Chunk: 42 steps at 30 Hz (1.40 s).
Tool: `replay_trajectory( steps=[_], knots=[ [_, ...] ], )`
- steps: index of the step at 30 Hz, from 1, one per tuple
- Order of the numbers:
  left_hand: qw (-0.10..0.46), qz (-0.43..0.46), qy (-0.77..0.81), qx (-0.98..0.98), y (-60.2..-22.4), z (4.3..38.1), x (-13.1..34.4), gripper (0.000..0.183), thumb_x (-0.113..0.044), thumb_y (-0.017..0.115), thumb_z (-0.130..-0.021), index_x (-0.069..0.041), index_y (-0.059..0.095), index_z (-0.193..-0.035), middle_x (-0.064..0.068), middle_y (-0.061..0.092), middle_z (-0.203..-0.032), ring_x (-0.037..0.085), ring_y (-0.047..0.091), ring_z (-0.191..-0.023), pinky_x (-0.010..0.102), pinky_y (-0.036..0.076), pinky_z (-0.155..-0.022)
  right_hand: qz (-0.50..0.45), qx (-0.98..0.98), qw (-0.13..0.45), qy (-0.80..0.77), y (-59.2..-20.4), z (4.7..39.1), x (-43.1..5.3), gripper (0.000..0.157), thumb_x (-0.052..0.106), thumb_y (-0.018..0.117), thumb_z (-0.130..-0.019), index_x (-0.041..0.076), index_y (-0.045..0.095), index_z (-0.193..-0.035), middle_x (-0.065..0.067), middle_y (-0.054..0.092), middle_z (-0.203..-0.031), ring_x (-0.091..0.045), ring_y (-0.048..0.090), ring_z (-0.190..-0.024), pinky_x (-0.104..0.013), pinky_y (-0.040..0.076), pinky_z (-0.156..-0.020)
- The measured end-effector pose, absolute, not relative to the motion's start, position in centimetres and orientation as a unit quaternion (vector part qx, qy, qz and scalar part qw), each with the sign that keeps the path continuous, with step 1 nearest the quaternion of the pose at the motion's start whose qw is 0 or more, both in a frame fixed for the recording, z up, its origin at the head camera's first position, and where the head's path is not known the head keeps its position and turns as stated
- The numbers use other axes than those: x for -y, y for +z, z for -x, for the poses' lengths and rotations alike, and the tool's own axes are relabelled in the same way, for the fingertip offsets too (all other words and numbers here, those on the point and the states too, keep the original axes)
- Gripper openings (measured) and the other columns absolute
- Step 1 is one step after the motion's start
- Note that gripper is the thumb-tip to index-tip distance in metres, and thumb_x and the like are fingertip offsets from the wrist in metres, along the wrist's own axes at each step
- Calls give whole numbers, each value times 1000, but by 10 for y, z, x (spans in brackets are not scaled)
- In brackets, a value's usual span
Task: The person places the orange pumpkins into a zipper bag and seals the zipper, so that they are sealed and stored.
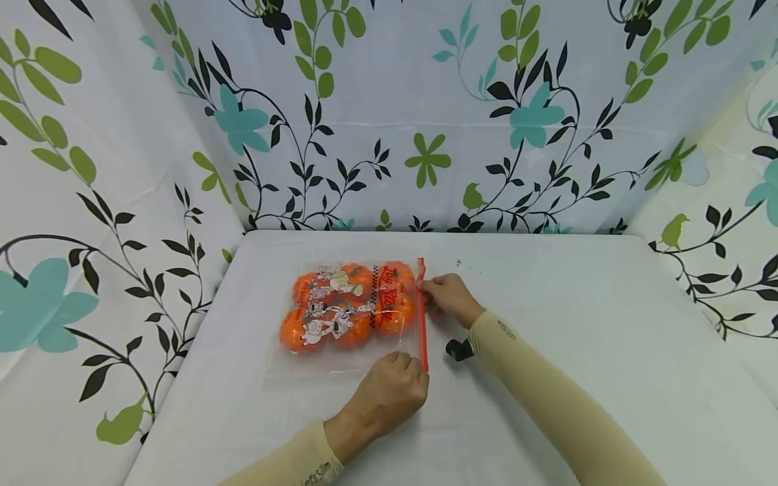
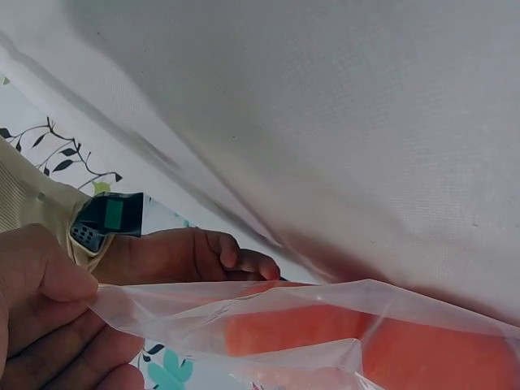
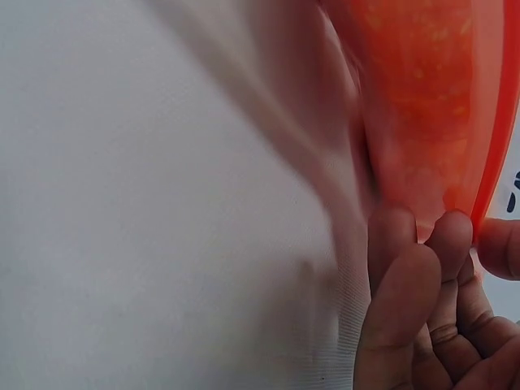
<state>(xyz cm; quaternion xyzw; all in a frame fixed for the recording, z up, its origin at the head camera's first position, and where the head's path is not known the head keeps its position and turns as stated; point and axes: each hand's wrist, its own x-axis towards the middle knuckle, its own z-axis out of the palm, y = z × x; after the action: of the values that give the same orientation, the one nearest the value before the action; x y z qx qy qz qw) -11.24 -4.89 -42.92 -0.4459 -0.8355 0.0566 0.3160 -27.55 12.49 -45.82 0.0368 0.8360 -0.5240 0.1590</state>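
Note:
A clear plastic bag (image 1: 316,364) with cartoon print and a red strip (image 1: 422,324) along its right edge lies on the table. Several round orange things (image 1: 294,332) sit inside it in two rows; their exact kind is unclear. My left hand (image 1: 392,391) pinches the bag's near right corner, at the strip's lower end. In the left wrist view, its thumb and fingers (image 2: 49,268) hold the clear film. Near the strip's upper end, my right hand (image 1: 452,300) pinches the red edge, and the right wrist view shows thumb and fingertips (image 3: 451,231) on it.
The white table (image 1: 577,304) stretches to the right and in front of the bag. A patterned curtain (image 1: 377,135) hangs behind and at both sides. A small black device (image 1: 458,349) is at my right wrist.

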Motion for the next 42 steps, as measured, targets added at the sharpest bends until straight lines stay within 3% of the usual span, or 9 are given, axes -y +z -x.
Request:
replay_trajectory(
  steps=[14,21,28,36,42],
  knots=[
    [318,481,63,815,-432,103,41,17,-9,62,-88,-12,74,-76,-1,63,-70,12,63,-65,27,58,-72,-91,-826,161,-532,-459,299,-144,38,34,56,-103,0,70,-112,-9,69,-89,-18,60,-69,-25,54,-60],
    [312,493,53,810,-435,99,38,11,-14,72,-86,-13,74,-75,-2,62,-69,11,60,-64,26,58,-71,-140,-801,172,-556,-463,311,-159,37,35,59,-102,1,67,-110,-7,68,-91,-14,63,-73,-23,56,-61],
    [300,483,49,821,-437,102,37,12,-14,72,-88,-14,74,-76,-2,62,-68,11,61,-64,26,58,-71,-153,-781,174,-580,-462,314,-162,36,36,59,-102,1,65,-108,-6,67,-89,-13,62,-69,-23,56,-60],
    [271,462,16,844,-440,111,34,7,-20,77,-89,-14,79,-86,-3,71,-80,9,66,-72,23,58,-69,-164,-788,138,-577,-459,311,-165,52,42,58,-102,2,62,-134,-11,67,-115,-21,64,-93,-26,56,-74],
    [247,444,-92,857,-438,118,35,23,-36,78,-86,-14,75,-86,-5,72,-85,9,69,-75,24,58,-66,-136,-788,140,-584,-455,305,-178,49,37,59,-102,1,61,-135,-13,69,-119,-23,69,-102,-34,57,-88]
  ],
)
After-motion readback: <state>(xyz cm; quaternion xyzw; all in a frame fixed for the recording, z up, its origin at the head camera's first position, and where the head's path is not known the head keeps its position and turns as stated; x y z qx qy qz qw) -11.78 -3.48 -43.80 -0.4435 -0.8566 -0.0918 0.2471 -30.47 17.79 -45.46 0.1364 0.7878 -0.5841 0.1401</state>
